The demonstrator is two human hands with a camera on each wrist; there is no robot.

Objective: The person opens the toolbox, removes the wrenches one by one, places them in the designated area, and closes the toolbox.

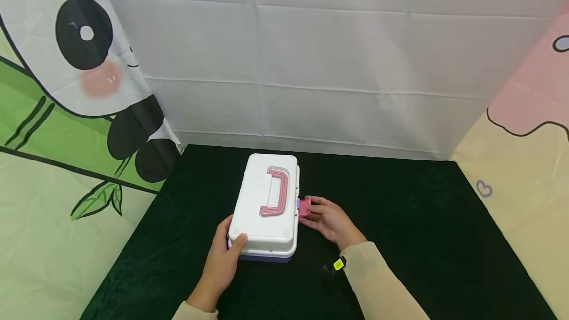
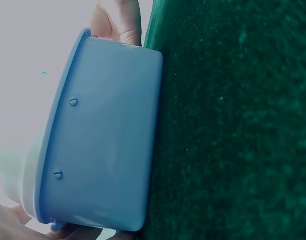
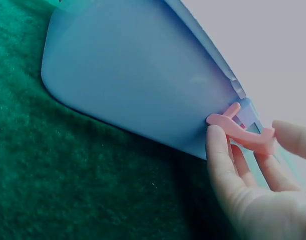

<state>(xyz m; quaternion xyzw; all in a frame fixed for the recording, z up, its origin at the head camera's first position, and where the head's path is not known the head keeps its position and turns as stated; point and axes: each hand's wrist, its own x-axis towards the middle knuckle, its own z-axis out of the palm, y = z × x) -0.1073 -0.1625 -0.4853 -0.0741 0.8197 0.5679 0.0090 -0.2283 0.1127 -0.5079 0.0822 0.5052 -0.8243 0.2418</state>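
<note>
A white-lidded storage box (image 1: pixel 258 196) with a blue base (image 2: pixel 107 135) stands on the dark green cloth. On its lid lies a pink carry handle (image 1: pixel 282 194). My left hand (image 1: pixel 222 260) grips the near left corner, thumb over the lid's edge and fingers along the left side. At the right side, a pink latch (image 3: pixel 243 134) sticks outward from the box, swung away from the wall. My right hand (image 1: pixel 328 219) holds this latch between thumb and fingertips, as the right wrist view shows. The lid sits down on the base.
Green velvety cloth (image 1: pixel 400 221) covers the table around the box. Behind it hangs a white creased curtain (image 1: pixel 320 63). Printed cartoon cloth (image 1: pixel 44 241) borders the left side, with more on the right. A black strap with a yellow tag (image 1: pixel 340 263) is at my right wrist.
</note>
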